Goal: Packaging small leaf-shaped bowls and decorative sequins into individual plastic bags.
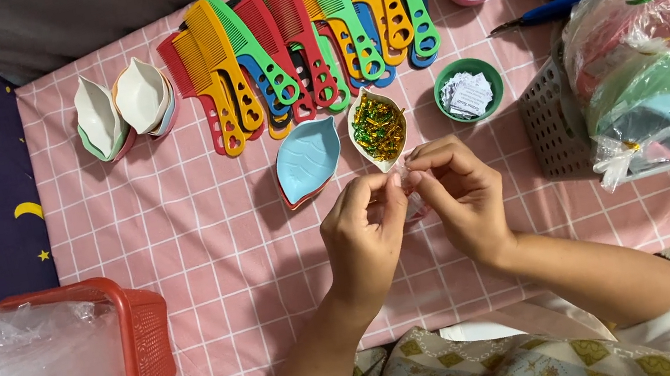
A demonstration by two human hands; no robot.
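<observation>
1. Small clear crinkled plastic bag (pixel 414 202), frame centre, on pink checked tablecloth (pixel 206 238).
2. Left hand (pixel 364 233) and right hand (pixel 464 193): fingertips pinched narrow on its top.
3. White leaf-shaped dish (pixel 378 127) of glossy green-gold twist ties just above.

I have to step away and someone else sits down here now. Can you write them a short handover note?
Left hand and right hand meet fingertip to fingertip, pinching something small and clear; exactly what, I cannot tell. Just beyond them: white leaf dish of green and gold twist ties, empty blue leaf dish, row of coloured combs. Bagged dishes fill the grey basket. Combs remain unbagged.
</observation>
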